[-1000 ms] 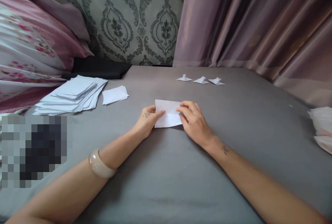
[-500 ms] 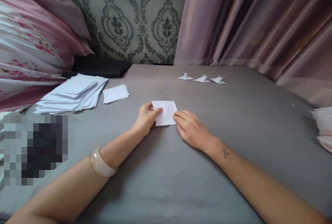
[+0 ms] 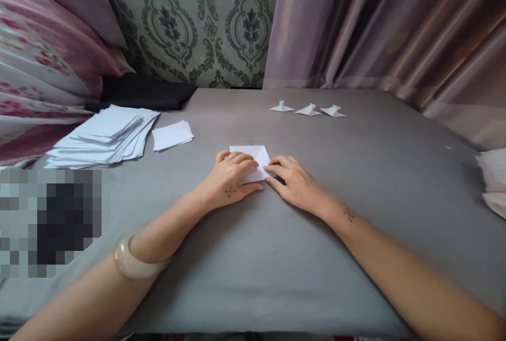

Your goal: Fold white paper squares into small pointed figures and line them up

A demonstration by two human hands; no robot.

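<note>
A small white sheet of paper (image 3: 247, 149) lies on the grey cloth surface in front of me, its right side partly raised or folded. My left hand (image 3: 229, 176) rests over the paper's left part, fingers stretched across it and thumb apart near the lower edge. At the right edge, my right hand (image 3: 294, 180) pinches the paper between thumb and fingers. Part of the sheet is hidden under the left fingers. A light bangle (image 3: 136, 262) circles my left forearm.
Three folded paper birds (image 3: 308, 110) stand in a row at the back right. A large stack of white paper (image 3: 105, 133) and a smaller pile (image 3: 173, 135) lie at left, before a folded black cloth (image 3: 144, 92). Purple curtains (image 3: 356, 30) hang behind; a whitish bundle (image 3: 494, 180) sits far right.
My left hand has turned over from gripping the left edge and now lies across the paper. The right hand still holds the right side. The view has tilted slightly down.
</note>
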